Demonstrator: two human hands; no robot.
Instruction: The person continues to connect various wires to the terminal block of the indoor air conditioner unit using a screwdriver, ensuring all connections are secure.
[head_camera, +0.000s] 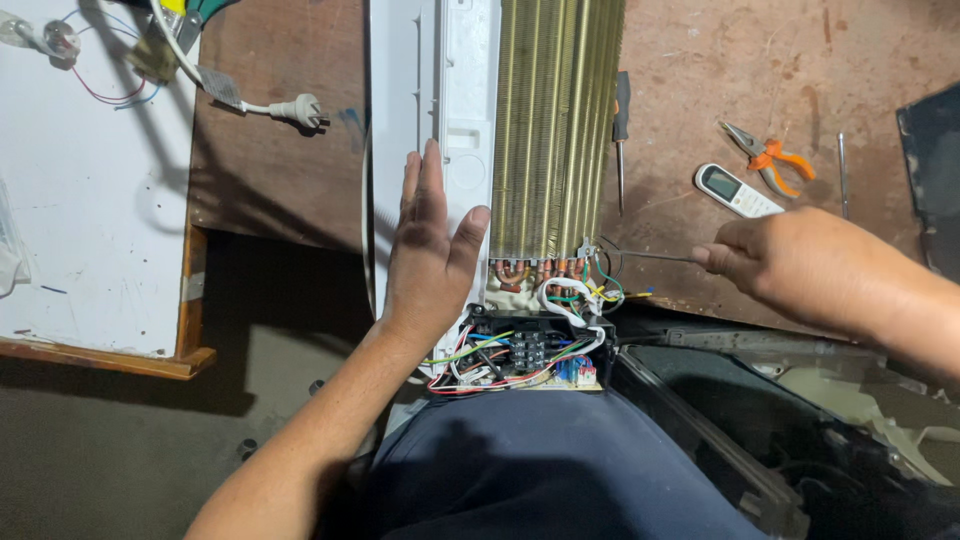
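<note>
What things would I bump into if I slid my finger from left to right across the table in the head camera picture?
White board → white plug → left hand flat on the white casing → brass-coloured coil fins → black screwdriver → white remote → orange-handled pliers → thin metal rod.

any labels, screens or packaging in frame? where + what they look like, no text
Remote control: on the brown bench right of the coil, above the right hand; slim white body, small greyish screen at its upper end.
Tag on the power cord: upper left, near the white plug; small pale rectangle.
No packaging or signs visible.
</note>
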